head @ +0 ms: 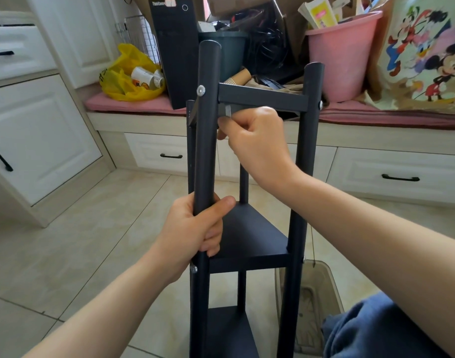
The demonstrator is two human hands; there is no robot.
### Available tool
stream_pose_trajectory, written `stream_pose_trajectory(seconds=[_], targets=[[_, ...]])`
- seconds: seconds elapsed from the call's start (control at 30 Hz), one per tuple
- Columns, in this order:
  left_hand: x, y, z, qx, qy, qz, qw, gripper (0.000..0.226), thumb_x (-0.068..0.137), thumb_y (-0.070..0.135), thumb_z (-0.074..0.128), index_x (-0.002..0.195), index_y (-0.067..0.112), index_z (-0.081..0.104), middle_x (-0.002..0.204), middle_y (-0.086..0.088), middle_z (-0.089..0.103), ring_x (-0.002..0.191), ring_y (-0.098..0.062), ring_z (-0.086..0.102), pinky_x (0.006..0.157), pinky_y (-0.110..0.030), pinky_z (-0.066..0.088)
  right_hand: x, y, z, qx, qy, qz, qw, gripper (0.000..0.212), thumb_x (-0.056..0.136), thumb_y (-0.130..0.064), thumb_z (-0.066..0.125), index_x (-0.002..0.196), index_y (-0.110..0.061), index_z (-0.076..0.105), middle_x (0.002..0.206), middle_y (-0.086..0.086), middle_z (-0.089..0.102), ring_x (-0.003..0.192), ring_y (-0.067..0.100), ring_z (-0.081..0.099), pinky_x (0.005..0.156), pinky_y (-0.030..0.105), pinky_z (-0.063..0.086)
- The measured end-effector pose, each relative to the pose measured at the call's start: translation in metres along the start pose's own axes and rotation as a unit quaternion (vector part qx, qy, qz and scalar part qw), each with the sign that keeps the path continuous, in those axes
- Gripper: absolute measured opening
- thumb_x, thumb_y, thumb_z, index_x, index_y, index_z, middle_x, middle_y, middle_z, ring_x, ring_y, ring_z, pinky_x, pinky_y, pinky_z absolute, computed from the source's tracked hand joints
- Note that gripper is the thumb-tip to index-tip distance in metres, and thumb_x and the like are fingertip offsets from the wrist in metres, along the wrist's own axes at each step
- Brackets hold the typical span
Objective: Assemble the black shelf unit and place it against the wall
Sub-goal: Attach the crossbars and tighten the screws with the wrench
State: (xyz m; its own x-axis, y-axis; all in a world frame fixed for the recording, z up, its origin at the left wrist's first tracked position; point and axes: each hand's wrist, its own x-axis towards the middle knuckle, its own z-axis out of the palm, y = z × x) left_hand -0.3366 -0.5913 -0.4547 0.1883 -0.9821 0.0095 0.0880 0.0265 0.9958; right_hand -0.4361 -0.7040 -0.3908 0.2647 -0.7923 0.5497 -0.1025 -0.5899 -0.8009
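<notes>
The shelf (249, 236) stands upright on the tiled floor right in front of you, its boards already fixed between the poles. Your left hand (195, 228) wraps fully round the shelf's near left pole (208, 125), fingers and thumb closed on it just above the middle board. Your right hand (257, 140) is up under the shelf's top board (262, 99), fingers curled in and pinching a small grey metal piece (227, 111) against the inner side of that pole; what the piece is cannot be told. A silver screw (201, 90) sits in the pole's outer side level with the top board.

Behind the shelf runs a bench (363, 140) with drawers. On it, behind the shelf's left pole, lean a black computer case (177, 47) and, further left, a yellow bag (129, 73). A pink bucket (342, 55) stands behind the shelf's right pole. A clear bin (321, 280) sits on the floor just right of the shelf's lower half.
</notes>
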Motion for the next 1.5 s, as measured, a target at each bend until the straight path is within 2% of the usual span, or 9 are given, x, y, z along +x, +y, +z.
stream_pose_trajectory(seconds=[0.33, 0.47, 0.57, 0.7, 0.9, 1.07, 1.2, 1.37, 1.5], targets=[[0.002, 0.002, -0.001, 0.006, -0.032, -0.012, 0.999, 0.031, 0.077, 0.029, 0.070, 0.063, 0.015, 0.046, 0.050, -0.005, 0.029, 0.037, -0.016, 0.027, 0.040, -0.024, 0.034, 0.006, 0.007, 0.013, 0.007, -0.001, 0.011, 1.000, 0.042, 0.098, -0.010, 0.057, 0.056, -0.015, 0.061, 0.045, -0.017, 0.056, 0.049, -0.003, 0.057, 0.058, 0.011, 0.040], [0.002, 0.002, -0.003, 0.013, -0.033, -0.014, 0.999, 0.032, 0.076, 0.030, 0.070, 0.068, 0.011, 0.045, 0.050, -0.005, 0.029, 0.038, -0.016, 0.027, 0.040, -0.024, 0.035, 0.010, 0.014, 0.024, 0.018, 0.030, -0.013, 0.999, 0.041, 0.097, -0.010, 0.058, 0.057, -0.017, 0.059, 0.052, -0.011, 0.060, 0.054, 0.006, 0.060, 0.061, 0.031, 0.051], [0.002, 0.002, -0.006, 0.017, -0.035, -0.014, 0.999, 0.033, 0.076, 0.030, 0.070, 0.067, 0.012, 0.045, 0.050, -0.005, 0.029, 0.037, -0.016, 0.028, 0.040, -0.025, 0.035, 0.010, 0.014, 0.029, 0.024, 0.042, -0.009, 0.999, 0.047, 0.097, -0.009, 0.058, 0.056, -0.031, 0.052, 0.046, -0.021, 0.052, 0.051, -0.001, 0.054, 0.061, 0.023, 0.046], [0.002, 0.002, -0.007, 0.020, -0.038, -0.015, 0.999, 0.032, 0.075, 0.031, 0.071, 0.065, 0.013, 0.046, 0.050, -0.004, 0.029, 0.037, -0.016, 0.028, 0.040, -0.025, 0.035, 0.008, 0.013, 0.026, 0.010, 0.040, -0.018, 0.999, 0.046, 0.098, -0.010, 0.057, 0.057, -0.029, 0.052, 0.047, -0.019, 0.051, 0.050, 0.000, 0.054, 0.061, 0.017, 0.044], [0.003, 0.002, -0.009, 0.030, -0.017, -0.009, 0.999, 0.033, 0.089, 0.019, 0.068, 0.068, 0.010, 0.044, 0.049, -0.006, 0.029, 0.037, -0.017, 0.027, 0.040, -0.025, 0.035, -0.002, 0.007, 0.013, -0.055, -0.015, 0.019, 0.998, 0.039, 0.099, -0.017, 0.056, 0.064, -0.002, 0.067, 0.053, 0.002, 0.062, 0.046, 0.002, 0.053, 0.055, 0.015, 0.041], [0.006, 0.001, -0.011, 0.064, -0.011, 0.004, 0.998, 0.026, 0.094, 0.012, 0.065, 0.077, 0.006, 0.047, 0.049, -0.006, 0.034, 0.038, -0.018, 0.032, 0.042, -0.028, 0.039, -0.015, 0.001, -0.009, -0.108, -0.084, 0.062, 0.989, 0.029, 0.099, -0.018, 0.055, 0.079, -0.007, 0.073, 0.053, -0.002, 0.064, 0.045, 0.000, 0.054, 0.060, 0.021, 0.048], [0.009, 0.001, -0.016, 0.149, -0.012, 0.046, 0.988, 0.022, 0.093, 0.011, 0.069, 0.082, 0.003, 0.051, 0.048, -0.009, 0.043, 0.040, -0.024, 0.043, 0.049, -0.033, 0.048, -0.020, -0.004, -0.030, -0.119, -0.034, -0.007, 0.992, 0.027, 0.096, -0.015, 0.059, 0.074, -0.008, 0.073, 0.047, -0.008, 0.057, 0.043, 0.002, 0.053, 0.056, 0.021, 0.047], [0.013, 0.002, -0.021, 0.153, -0.009, 0.053, 0.987, 0.019, 0.094, 0.006, 0.066, 0.084, 0.004, 0.050, 0.048, -0.004, 0.044, 0.040, -0.022, 0.042, 0.050, -0.032, 0.050, -0.022, 0.009, -0.054, -0.147, 0.002, -0.032, 0.989, 0.027, 0.096, -0.014, 0.061, 0.073, -0.006, 0.073, 0.042, -0.022, 0.050, 0.044, 0.001, 0.048, 0.050, 0.011, 0.030], [0.015, 0.001, -0.024, 0.142, 0.004, 0.058, 0.988, 0.017, 0.095, 0.004, 0.064, 0.085, 0.005, 0.050, 0.049, -0.003, 0.043, 0.040, -0.021, 0.041, 0.049, -0.032, 0.049, -0.027, 0.021, -0.071, -0.152, 0.008, -0.020, 0.988, 0.022, 0.096, -0.020, 0.061, 0.078, -0.018, 0.075, 0.052, -0.019, 0.059, 0.055, 0.001, 0.054, 0.059, 0.011, 0.036]])
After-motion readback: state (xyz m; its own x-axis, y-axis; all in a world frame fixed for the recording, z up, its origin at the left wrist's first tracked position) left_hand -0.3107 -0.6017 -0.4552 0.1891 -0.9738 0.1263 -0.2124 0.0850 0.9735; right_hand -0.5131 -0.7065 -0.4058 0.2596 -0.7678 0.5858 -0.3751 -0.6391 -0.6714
